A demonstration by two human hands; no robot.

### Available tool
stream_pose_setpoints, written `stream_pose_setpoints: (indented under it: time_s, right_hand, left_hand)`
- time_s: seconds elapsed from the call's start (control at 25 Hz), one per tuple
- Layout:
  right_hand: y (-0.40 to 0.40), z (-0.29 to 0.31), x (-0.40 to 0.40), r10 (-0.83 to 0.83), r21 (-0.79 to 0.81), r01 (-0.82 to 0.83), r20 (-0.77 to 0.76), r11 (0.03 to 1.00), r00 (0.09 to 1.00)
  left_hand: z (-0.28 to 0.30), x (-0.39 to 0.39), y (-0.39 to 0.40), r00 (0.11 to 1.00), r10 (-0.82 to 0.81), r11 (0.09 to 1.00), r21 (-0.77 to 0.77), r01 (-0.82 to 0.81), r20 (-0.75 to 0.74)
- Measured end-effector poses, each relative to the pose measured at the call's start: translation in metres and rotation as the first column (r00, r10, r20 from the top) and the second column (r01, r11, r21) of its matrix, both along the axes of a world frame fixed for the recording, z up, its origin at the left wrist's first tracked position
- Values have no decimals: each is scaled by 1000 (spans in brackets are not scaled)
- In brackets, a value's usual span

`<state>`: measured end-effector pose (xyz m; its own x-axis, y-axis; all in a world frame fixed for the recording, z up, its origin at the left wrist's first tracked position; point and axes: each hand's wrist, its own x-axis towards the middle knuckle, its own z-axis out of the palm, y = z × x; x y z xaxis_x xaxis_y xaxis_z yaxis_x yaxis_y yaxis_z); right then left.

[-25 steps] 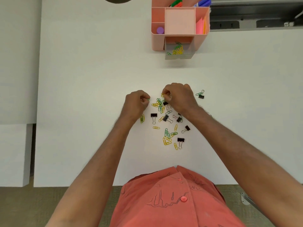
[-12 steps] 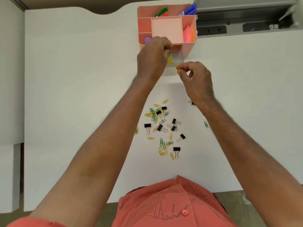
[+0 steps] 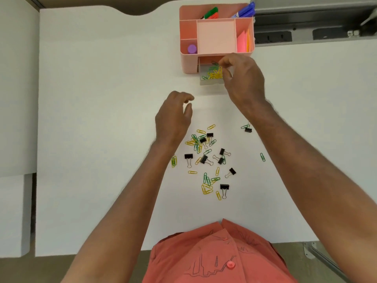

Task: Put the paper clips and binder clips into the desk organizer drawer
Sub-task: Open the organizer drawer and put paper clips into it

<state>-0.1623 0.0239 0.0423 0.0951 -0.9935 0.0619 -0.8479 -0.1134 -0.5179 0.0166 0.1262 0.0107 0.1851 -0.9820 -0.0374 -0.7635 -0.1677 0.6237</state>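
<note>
Right hand held over the clear plastic drawer.
Its fingers are loosely curled, empty; the left hand is relaxed above the counter.

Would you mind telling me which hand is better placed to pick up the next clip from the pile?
Left. The left hand hangs open and empty just beyond the pile, while the right hand is over the drawer.

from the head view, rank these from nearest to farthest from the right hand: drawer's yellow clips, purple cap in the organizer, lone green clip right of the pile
Measured from the right hand:
1. Yellow clips, in the open drawer right at its fingertips.
2. Purple cap, in the organizer's front left compartment.
3. Lone green clip, on the table beside the right forearm.
</note>
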Motion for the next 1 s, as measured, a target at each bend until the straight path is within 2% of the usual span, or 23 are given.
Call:
stream_pose_setpoints:
  time_s: [0.08, 0.16, 0.32, 0.44, 0.56, 0.68, 0.88, 1.0]
  right_hand:
    - [13, -2, 3, -12, -2, 12, 102, 1000, 995]
    - [41, -10, 6, 35, 17, -37, 122, 999, 992]
    - [101, -33, 11, 244, 270, -221, -55, 937, 968]
    - [121, -43, 14, 313, 354, -246, -146, 902, 938]
    - [130, -48, 25, 316, 297, -225, -307, 928, 898]
    - [137, -49, 38, 316, 242, -223, -481, 944, 817]
    - [140, -49, 45, 318, 192, -254, -536, 948, 782]
    - [138, -49, 46, 319, 190, -256, -544, 948, 777]
  left_hand:
    - [-12, 16, 33, 999, 36, 997, 68, -34, -16]
    - [-22, 27, 66, 997, 66, 990, 126, -62, -30]
    - [-32, 41, 118, 994, -3, 976, 218, 27, -111]
    - [-27, 46, 132, 990, -124, 944, 297, 140, -74]
    - [-23, 41, 134, 990, -140, 919, 372, 133, -9]
    - [-21, 31, 129, 995, -88, 934, 351, 69, 37]
    - [-20, 20, 117, 993, -63, 928, 371, 21, 99]
    - [-20, 19, 112, 998, -13, 925, 381, -11, 61]
